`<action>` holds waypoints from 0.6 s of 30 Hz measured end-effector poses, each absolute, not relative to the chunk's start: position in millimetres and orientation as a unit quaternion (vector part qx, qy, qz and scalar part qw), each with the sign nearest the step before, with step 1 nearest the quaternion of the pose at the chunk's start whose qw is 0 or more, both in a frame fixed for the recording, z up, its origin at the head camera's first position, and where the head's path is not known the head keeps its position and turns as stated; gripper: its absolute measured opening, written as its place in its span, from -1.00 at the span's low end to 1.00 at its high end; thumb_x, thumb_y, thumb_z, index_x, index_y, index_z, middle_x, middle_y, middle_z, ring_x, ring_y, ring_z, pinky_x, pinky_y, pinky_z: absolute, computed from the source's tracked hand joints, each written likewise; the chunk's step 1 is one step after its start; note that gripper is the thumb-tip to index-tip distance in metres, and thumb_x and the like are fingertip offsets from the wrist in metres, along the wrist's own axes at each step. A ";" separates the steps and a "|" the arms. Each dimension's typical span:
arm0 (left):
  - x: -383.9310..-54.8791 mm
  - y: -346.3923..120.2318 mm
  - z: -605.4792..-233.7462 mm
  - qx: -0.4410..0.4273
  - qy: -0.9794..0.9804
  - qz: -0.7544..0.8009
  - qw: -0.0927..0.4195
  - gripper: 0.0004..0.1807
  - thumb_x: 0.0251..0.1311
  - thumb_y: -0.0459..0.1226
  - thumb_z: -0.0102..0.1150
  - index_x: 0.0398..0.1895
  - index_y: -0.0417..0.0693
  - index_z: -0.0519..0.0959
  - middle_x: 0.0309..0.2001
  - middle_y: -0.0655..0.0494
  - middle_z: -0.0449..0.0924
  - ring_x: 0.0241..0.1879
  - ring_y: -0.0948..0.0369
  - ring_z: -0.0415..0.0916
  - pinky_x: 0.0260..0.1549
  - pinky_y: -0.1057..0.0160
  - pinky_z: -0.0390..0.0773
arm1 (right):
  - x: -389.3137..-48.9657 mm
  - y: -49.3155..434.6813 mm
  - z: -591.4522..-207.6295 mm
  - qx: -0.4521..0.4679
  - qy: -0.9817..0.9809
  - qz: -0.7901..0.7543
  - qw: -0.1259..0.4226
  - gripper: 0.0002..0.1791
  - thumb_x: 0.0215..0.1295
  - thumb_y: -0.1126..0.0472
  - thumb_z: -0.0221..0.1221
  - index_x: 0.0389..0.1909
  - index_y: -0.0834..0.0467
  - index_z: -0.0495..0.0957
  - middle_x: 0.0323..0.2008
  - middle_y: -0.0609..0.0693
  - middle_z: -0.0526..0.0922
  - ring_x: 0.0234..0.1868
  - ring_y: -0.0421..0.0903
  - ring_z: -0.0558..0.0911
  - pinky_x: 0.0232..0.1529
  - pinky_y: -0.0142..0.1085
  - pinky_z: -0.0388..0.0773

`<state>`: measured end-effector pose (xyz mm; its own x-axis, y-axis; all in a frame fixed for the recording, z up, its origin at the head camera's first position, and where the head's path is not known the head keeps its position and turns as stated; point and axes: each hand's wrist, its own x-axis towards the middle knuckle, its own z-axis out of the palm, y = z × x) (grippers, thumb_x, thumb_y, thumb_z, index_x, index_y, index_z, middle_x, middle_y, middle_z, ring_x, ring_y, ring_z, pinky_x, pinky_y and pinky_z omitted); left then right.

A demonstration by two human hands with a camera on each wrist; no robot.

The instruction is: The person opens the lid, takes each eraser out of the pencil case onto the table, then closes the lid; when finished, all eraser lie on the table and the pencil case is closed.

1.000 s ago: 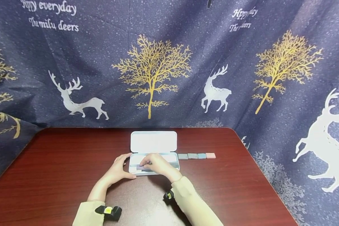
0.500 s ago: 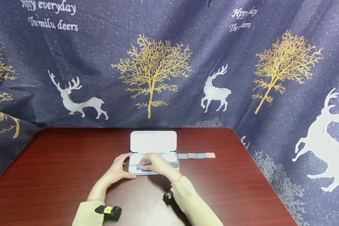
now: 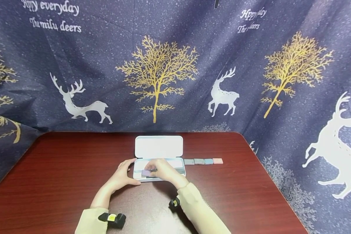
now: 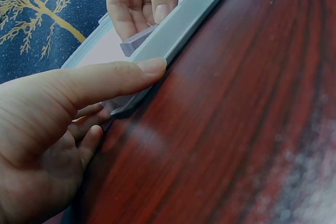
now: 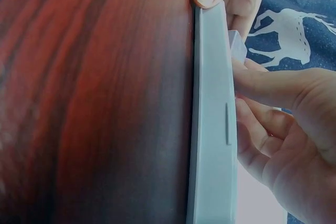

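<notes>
A pale tin case (image 3: 137, 179) with a hinged lid (image 3: 159, 147) standing open lies near the back of the table. My left hand (image 3: 121, 175) grips its left end, the thumb along the front wall and the fingers around the far corner. Inside the case, my right hand (image 3: 161, 169) pinches a small purple rectangular block (image 3: 146, 173) between thumb and fingers. In the left wrist view the block (image 4: 137, 42) is tilted, one end raised beside the front wall. From the right wrist view, its end (image 5: 237, 45) pokes out past my thumb. My right fingers hide the rest of it.
Right of the case, several flat small blocks line up on the table: greyish ones (image 3: 199, 161), a blue one (image 3: 209, 161) and a pink one (image 3: 218, 161). A patterned dark blue cloth (image 3: 175, 65) hangs behind the table's back edge.
The purple block has tilted in my right fingers and more of its face shows. My left hand and the case stay where they were.
</notes>
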<state>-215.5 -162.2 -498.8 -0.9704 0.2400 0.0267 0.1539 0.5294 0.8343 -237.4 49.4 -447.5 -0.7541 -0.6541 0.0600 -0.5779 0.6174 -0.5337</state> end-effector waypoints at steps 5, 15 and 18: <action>-215.3 -161.8 -498.3 0.111 0.872 0.474 0.047 0.15 -0.32 -0.26 0.62 0.41 -0.34 0.17 0.37 -0.36 0.16 0.30 -0.24 0.20 0.27 -0.13 0.43 | -234.8 48.8 -446.3 -0.341 0.894 -0.282 0.069 -0.79 0.11 0.40 0.33 -0.19 0.22 0.67 -0.21 0.04 0.76 -0.13 -0.10 0.70 0.00 -0.42 0.62; -214.9 -161.9 -498.1 0.110 0.872 0.474 0.047 0.15 -0.31 -0.25 0.62 0.41 -0.34 0.17 0.37 -0.36 0.16 0.30 -0.23 0.20 0.27 -0.13 0.43 | -233.3 46.8 -445.5 -0.329 0.900 -0.276 0.072 -0.81 0.15 0.35 0.33 -0.19 0.19 0.68 -0.21 0.00 0.76 -0.16 -0.17 0.70 -0.05 -0.49 0.60; -214.9 -162.1 -498.2 0.112 0.872 0.474 0.047 0.14 -0.31 -0.25 0.62 0.41 -0.34 0.18 0.37 -0.36 0.17 0.31 -0.23 0.19 0.28 -0.12 0.43 | -233.0 47.1 -444.6 -0.330 0.900 -0.276 0.073 -0.80 0.14 0.34 0.34 -0.19 0.18 0.68 -0.21 -0.01 0.76 -0.16 -0.17 0.69 -0.05 -0.49 0.60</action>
